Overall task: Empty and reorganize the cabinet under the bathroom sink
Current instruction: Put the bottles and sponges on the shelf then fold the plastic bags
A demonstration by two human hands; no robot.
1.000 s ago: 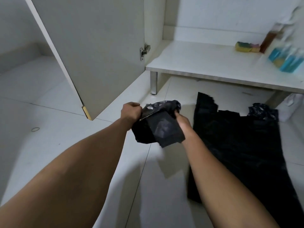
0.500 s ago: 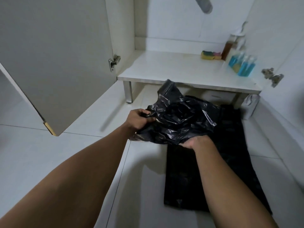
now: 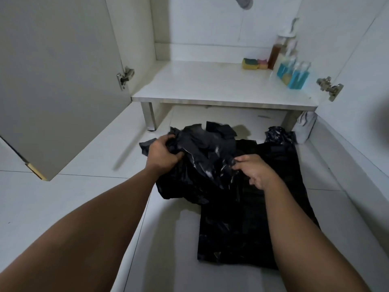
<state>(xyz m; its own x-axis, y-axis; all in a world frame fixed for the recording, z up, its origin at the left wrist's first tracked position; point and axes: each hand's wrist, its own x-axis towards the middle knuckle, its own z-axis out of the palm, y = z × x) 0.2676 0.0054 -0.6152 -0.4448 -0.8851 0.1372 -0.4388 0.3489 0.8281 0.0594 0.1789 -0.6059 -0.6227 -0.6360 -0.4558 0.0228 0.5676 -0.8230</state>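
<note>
Gripping the crumpled black bag (image 3: 202, 163), both hands (left (image 3: 163, 153), right (image 3: 255, 171)) stayed clamped; thin plastic might tear if yanked.

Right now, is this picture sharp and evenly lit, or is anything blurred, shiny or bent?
Head view: dim, cool light; white glints on the crumpled black bag; the flat bag beneath reads almost solid black; the blue bottles look soft and smeared; the wide lens stretches the forearms.
</note>
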